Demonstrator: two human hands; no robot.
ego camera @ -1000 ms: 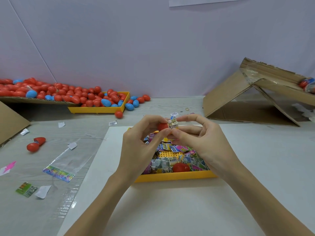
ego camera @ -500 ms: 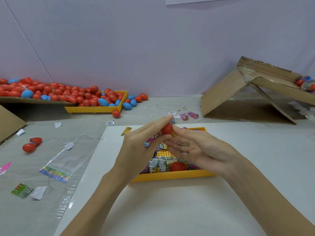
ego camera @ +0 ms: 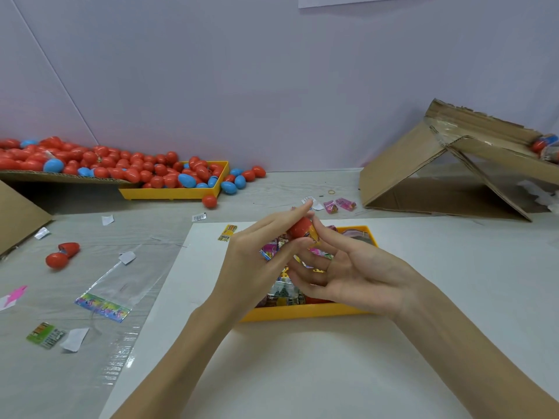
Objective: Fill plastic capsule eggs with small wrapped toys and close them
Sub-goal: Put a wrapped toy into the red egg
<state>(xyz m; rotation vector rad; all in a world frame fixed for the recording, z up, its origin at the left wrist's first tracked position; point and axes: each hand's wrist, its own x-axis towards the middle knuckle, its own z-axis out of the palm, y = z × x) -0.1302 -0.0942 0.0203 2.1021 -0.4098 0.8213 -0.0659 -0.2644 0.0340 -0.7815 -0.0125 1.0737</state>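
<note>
Above the near yellow tray (ego camera: 302, 313), which is heaped with small wrapped toys (ego camera: 284, 293), the left hand (ego camera: 257, 261) pinches a red capsule egg (ego camera: 299, 226) between thumb and long fingers. A bit of printed wrapper shows at the egg's open end. The right hand (ego camera: 357, 276) lies palm-up just beside it, fingers fairly straight and spread, its fingertip pressing against that wrapper; it grips nothing. Both hands hover over the tray's far half. The tray sits on a white sheet (ego camera: 302, 373). Far to the tray's back left, a second yellow tray (ego camera: 169, 193) and a cardboard ramp overflow with red and blue eggs (ego camera: 121, 164). Left of the near tray an open red egg (ego camera: 62, 255) lies on the table. Back right of it stands a folded cardboard chute (ego camera: 423, 170).
</note>
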